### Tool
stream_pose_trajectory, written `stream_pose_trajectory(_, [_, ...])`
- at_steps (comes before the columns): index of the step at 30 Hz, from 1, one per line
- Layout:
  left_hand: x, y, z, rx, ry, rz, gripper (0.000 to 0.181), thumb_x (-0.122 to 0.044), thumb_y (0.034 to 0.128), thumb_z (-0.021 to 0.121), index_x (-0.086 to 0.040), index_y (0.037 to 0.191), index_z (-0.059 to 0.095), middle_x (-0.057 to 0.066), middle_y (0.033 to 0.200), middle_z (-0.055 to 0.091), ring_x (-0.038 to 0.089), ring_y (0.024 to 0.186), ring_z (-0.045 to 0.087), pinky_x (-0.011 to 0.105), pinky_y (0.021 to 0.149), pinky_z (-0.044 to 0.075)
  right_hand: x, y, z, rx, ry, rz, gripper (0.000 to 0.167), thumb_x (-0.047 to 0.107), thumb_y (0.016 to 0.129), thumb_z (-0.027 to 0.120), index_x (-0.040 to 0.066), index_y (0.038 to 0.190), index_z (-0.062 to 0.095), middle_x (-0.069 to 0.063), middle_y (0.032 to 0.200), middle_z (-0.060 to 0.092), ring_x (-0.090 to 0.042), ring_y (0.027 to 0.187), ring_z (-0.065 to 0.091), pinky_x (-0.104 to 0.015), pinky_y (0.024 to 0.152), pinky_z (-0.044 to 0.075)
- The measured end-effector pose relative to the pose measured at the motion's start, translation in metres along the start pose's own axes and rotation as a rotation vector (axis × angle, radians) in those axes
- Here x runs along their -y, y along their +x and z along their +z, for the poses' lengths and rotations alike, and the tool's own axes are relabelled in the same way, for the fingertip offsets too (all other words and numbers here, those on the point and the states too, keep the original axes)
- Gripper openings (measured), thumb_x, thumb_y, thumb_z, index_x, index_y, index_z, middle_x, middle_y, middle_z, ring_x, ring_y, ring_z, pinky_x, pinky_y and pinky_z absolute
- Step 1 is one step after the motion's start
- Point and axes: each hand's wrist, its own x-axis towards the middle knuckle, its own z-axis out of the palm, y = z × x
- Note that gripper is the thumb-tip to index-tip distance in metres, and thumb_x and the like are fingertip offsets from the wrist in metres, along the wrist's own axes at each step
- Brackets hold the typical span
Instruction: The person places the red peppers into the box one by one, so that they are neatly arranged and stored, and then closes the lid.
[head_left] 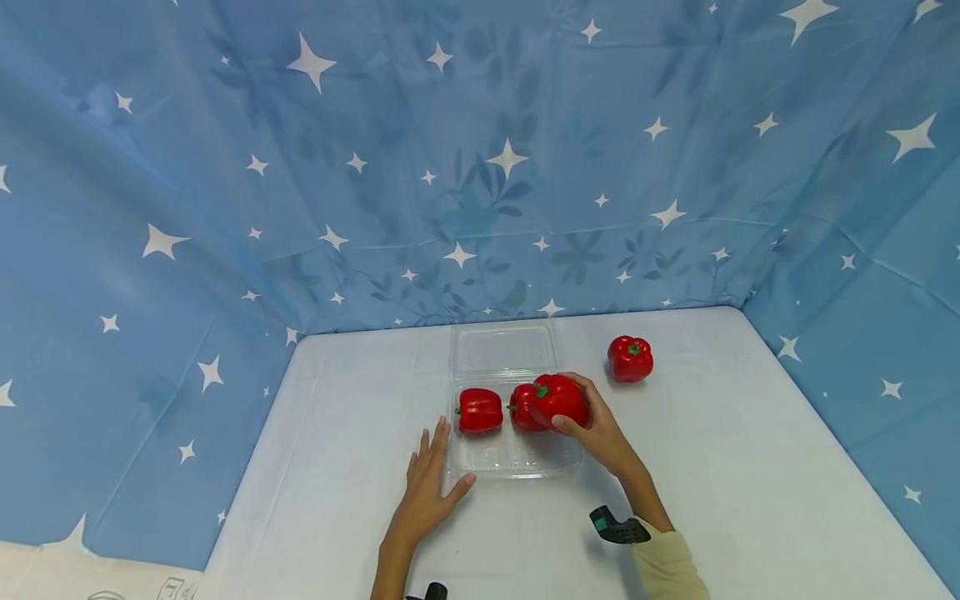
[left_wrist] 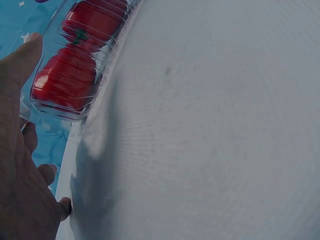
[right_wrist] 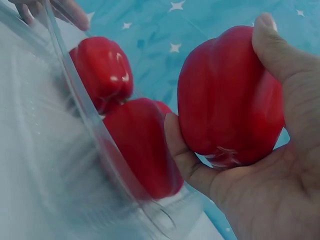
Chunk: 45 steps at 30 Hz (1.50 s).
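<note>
A clear plastic container (head_left: 487, 458) with its lid laid back holds two red bell peppers, one at its left (head_left: 480, 411) and one near its middle (head_left: 522, 407). Above its right part, my right hand (head_left: 603, 433) grips another red pepper (head_left: 562, 400) between thumb and fingers. The right wrist view shows that pepper (right_wrist: 230, 95) raised beside the container wall. My left hand (head_left: 426, 492), fingers spread and fairly straight, rests at the container's left edge. In the left wrist view the thumb of that hand (left_wrist: 20, 170) is near the clear wall.
Another red pepper (head_left: 630, 359) stands on the white table (head_left: 750, 450), to the right of and behind the container. The lid (head_left: 502, 347) lies toward the back. A blue curtain with white stars (head_left: 480, 208) hangs behind the table and at both sides.
</note>
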Motion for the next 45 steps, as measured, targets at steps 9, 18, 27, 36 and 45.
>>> stream_pose_trajectory(9, [0.000, 0.000, -0.002, -0.019, 0.007, 0.028, 0.089, -0.052, 0.0883, 0.062, -0.029, 0.158, 0.012, -0.007, 0.165, 0.015, 0.035, 0.152, 0.010, 0.070, 0.115, 0.011, 0.004, -0.001, 0.021, 0.050, 0.023, 0.031, 0.080, 0.019, 0.080, 0.080, 0.015, 0.145, 0.034, -0.013, 0.147, 0.041, -0.037, 0.136, 0.037, -0.047, 0.096, 0.053])
stream_pose_trajectory(18, [0.001, 0.000, -0.001, -0.014, 0.000, 0.020, 0.089, -0.054, 0.0880, 0.061, -0.028, 0.158, 0.013, -0.005, 0.165, 0.016, 0.036, 0.152, 0.010, 0.070, 0.115, 0.011, 0.007, -0.005, 0.044, 0.042, 0.073, -0.070, 0.076, 0.017, 0.080, 0.080, 0.013, 0.141, 0.035, -0.013, 0.145, 0.044, -0.037, 0.132, 0.043, -0.039, 0.095, 0.054])
stream_pose_trajectory(27, [0.003, 0.000, -0.001, -0.030, 0.012, 0.037, 0.090, -0.057, 0.0875, 0.061, -0.025, 0.158, 0.016, -0.006, 0.165, 0.016, 0.035, 0.152, 0.010, 0.071, 0.114, 0.012, 0.006, -0.005, 0.056, 0.101, 0.008, -0.216, 0.069, 0.019, 0.084, 0.075, 0.017, 0.144, 0.043, -0.013, 0.146, 0.043, -0.040, 0.133, 0.041, -0.044, 0.093, 0.055])
stream_pose_trajectory(36, [0.003, 0.001, -0.001, -0.032, -0.001, 0.047, 0.088, -0.057, 0.0879, 0.060, -0.022, 0.158, 0.018, -0.003, 0.164, 0.019, 0.038, 0.151, 0.013, 0.072, 0.113, 0.014, 0.003, -0.006, 0.068, 0.168, -0.081, -0.223, 0.078, 0.024, 0.079, 0.080, 0.024, 0.146, 0.039, -0.006, 0.145, 0.043, -0.033, 0.132, 0.041, -0.046, 0.094, 0.054])
stream_pose_trajectory(45, [0.003, 0.000, 0.001, -0.040, -0.005, 0.067, 0.087, -0.055, 0.0881, 0.060, -0.023, 0.158, 0.018, -0.003, 0.164, 0.019, 0.038, 0.151, 0.014, 0.073, 0.112, 0.014, 0.008, -0.010, 0.081, 0.149, -0.164, -0.115, 0.084, 0.035, 0.075, 0.083, 0.016, 0.144, 0.039, -0.009, 0.143, 0.049, -0.033, 0.131, 0.049, -0.049, 0.097, 0.052])
